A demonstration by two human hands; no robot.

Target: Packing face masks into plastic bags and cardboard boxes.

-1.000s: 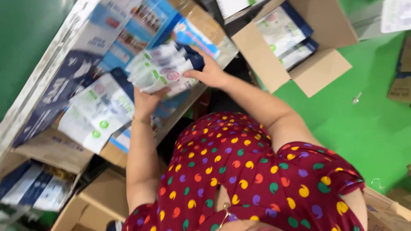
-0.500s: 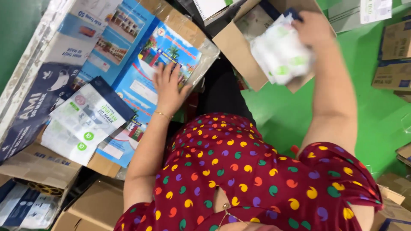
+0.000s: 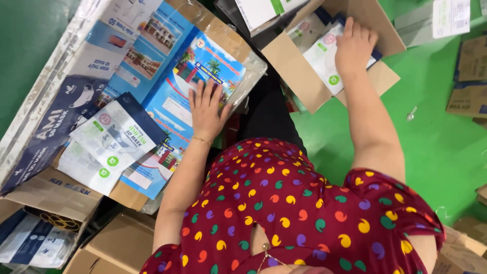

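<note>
My right hand (image 3: 355,46) lies on a stack of white mask packets (image 3: 324,58) inside an open cardboard box (image 3: 299,76) at the upper right. Its fingers are laid over the top packet and the thumb is hidden. My left hand (image 3: 205,109) rests flat, fingers spread, on a blue printed sheet (image 3: 175,104) that covers a low table. To the left of that hand lie more white and dark blue packets (image 3: 109,144) on the same surface. My red dress with coloured dots fills the bottom of the view.
Open cardboard boxes (image 3: 45,223) with dark packets stand at the lower left, and another carton (image 3: 111,248) sits below them. The floor (image 3: 436,152) is green. Flattened cartons (image 3: 469,83) lie at the right edge, and a white box (image 3: 258,10) sits at the top.
My right hand carried the stack of packets from the table over to the cardboard box and lowered it inside. My left hand let go of the stack and settled flat on the blue sheet.
</note>
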